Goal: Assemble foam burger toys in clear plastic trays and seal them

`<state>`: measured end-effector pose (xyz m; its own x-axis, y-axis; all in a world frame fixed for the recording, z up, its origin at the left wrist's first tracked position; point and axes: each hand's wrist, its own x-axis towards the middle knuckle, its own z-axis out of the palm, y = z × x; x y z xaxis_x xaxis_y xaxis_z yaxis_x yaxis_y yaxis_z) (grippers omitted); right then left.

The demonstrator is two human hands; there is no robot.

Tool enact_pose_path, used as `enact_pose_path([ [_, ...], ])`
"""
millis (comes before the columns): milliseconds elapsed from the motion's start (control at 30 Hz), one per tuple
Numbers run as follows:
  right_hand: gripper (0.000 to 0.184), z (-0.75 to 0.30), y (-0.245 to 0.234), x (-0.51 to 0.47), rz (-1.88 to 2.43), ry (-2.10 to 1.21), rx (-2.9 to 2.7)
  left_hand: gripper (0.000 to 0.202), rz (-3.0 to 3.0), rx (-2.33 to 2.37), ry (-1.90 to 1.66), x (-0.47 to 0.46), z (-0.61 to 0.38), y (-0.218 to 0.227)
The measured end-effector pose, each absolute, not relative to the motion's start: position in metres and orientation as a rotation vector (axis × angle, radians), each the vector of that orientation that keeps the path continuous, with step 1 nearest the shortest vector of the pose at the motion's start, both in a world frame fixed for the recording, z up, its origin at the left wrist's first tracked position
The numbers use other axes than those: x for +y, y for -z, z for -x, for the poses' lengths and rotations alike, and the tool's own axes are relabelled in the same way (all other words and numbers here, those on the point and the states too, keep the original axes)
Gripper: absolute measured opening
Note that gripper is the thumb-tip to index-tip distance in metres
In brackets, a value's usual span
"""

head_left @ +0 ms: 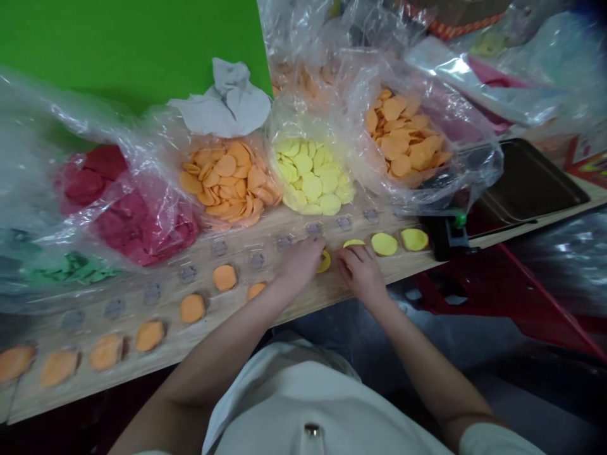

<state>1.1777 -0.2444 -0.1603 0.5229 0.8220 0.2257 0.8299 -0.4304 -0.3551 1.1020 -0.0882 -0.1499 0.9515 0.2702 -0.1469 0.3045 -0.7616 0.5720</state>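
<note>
My left hand (298, 265) and my right hand (363, 275) rest palm down on a long wooden board (227, 313), close together. Between them lies a yellow disc (324, 261), partly hidden by my fingers. Three more yellow discs (384, 244) sit in a row to the right, and orange discs (192, 308) fill round grey-rimmed recesses to the left. Grey recesses (284, 242) without discs run along the far side. Behind the board stand clear plastic bags of yellow discs (310, 170), orange discs (230, 180), paler orange discs (403, 133) and red pieces (137, 218).
A green board (118, 44) and a crumpled white cloth (222, 101) lie at the back left. Green pieces (71, 268) show through plastic at the left. A black tray (531, 180), a black clamp (446, 237) and a red frame (497, 291) stand at the right.
</note>
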Motion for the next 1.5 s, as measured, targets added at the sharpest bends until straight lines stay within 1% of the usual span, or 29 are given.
enact_pose_path([
  [100, 0.026, -1.163, 0.164, -0.239, 2.341, -0.024, -1.568, 0.019, -2.316, 0.459, -0.053, -0.079, -1.093, 0.145],
  [233, 0.034, -1.156, 0.169, -0.233, 2.249, -0.032, -1.785, 0.020, -1.674, 0.766, -0.336, -0.061, -1.069, 0.144],
  [300, 0.037, -1.158, 0.171, -0.230, 2.205, -0.035, -1.823, 0.024, -1.429, 0.836, -0.327, -0.056, -1.058, 0.147],
  [433, 0.044, -1.162, 0.176, -0.225, 2.170, -0.061, -1.873, 0.022, -1.224, 0.816, -0.285, -0.057, -1.045, 0.148],
  [500, 0.043, -1.161, 0.174, -0.225, 2.168, -0.079, -1.842, 0.024, -0.953, 0.741, -0.266, -0.057, -1.040, 0.142],
  [600, 0.034, -1.151, 0.165, -0.217, 2.143, -0.131, -1.573, 0.030, -0.665, 0.552, -0.204, -0.059, -1.034, 0.130],
  [667, 0.032, -1.139, 0.157, -0.205, 2.051, -0.311, -1.266, 0.034, -0.644, 0.484, -0.199, -0.064, -1.030, 0.125],
  [767, 0.027, -1.123, 0.150, -0.181, 1.810, -0.722, -0.902, 0.035, -0.715, 0.482, -0.202, -0.071, -1.024, 0.129],
  [800, 0.024, -1.120, 0.150, -0.175, 1.757, -0.806, -0.832, 0.034, -0.765, 0.513, -0.223, -0.071, -1.020, 0.132],
  [867, 0.022, -1.120, 0.153, -0.167, 1.766, -0.824, -0.767, 0.033, -0.879, 0.603, -0.299, -0.066, -1.009, 0.139],
  [933, 0.020, -1.124, 0.156, -0.165, 1.831, -0.794, -0.815, 0.035, -1.009, 0.683, -0.375, -0.054, -0.993, 0.146],
  [1067, 0.016, -1.130, 0.163, -0.166, 2.001, -0.863, -1.141, 0.032, -1.519, 0.761, -0.449, -0.039, -0.961, 0.154],
  [1133, 0.014, -1.127, 0.166, -0.165, 2.178, -0.741, -1.359, 0.028, -1.841, 0.673, -0.394, -0.043, -0.954, 0.155],
  [1200, 0.014, -1.121, 0.166, -0.166, 2.308, -0.564, -1.556, 0.031, -2.110, 0.501, -0.288, -0.054, -0.952, 0.155],
  [1267, 0.018, -1.114, 0.164, -0.169, 2.345, -0.438, -1.656, 0.034, -2.354, 0.346, -0.194, -0.066, -0.954, 0.156],
  [1333, 0.022, -1.113, 0.160, -0.173, 2.317, -0.333, -1.681, 0.038, -2.582, 0.225, -0.118, -0.075, -0.958, 0.161],
  [1433, 0.013, -1.138, 0.151, -0.164, 2.213, -0.219, -1.609, 0.040, -2.746, 0.108, 0.006, -0.075, -0.966, 0.175],
  [1500, 0.014, -1.172, 0.137, -0.143, 2.202, -0.085, -1.518, 0.039, -2.783, 0.060, 0.013, -0.070, -0.970, 0.182],
])
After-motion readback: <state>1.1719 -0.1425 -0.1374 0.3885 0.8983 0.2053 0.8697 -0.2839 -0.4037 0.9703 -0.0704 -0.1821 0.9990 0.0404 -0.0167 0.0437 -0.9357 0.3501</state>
